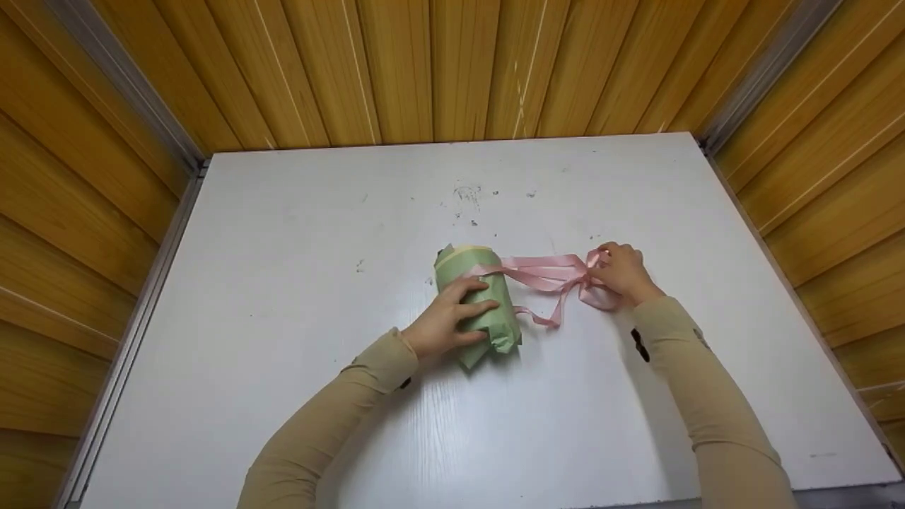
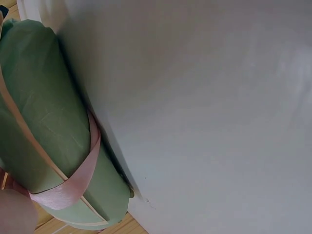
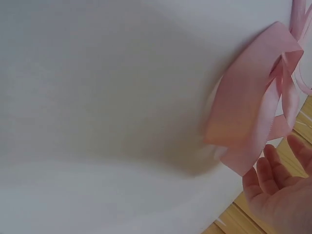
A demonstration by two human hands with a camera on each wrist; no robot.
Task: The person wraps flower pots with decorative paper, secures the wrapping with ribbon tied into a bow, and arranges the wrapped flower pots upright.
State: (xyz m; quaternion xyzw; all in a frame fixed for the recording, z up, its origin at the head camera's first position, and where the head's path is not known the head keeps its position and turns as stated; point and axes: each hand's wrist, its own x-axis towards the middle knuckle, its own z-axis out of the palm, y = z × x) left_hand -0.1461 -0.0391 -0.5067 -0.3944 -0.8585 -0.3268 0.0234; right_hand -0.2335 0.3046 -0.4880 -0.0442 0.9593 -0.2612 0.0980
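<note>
A green paper-wrapped roll with a thin cream line along it lies on the white table. My left hand holds it from the left, fingers bent over its top. In the left wrist view the wrapped roll has a pink ribbon round one end. That ribbon runs right to a looped bow. At the bow is my right hand, its fingers spread among the loops. In the right wrist view, loosely bent fingers touch the lower edge of a wide loop.
The white table has small dark marks near its middle and back. Yellow wood-look panels rise behind it and on both sides, with grey metal posts at the corners. A loose ribbon tail curls beside the roll.
</note>
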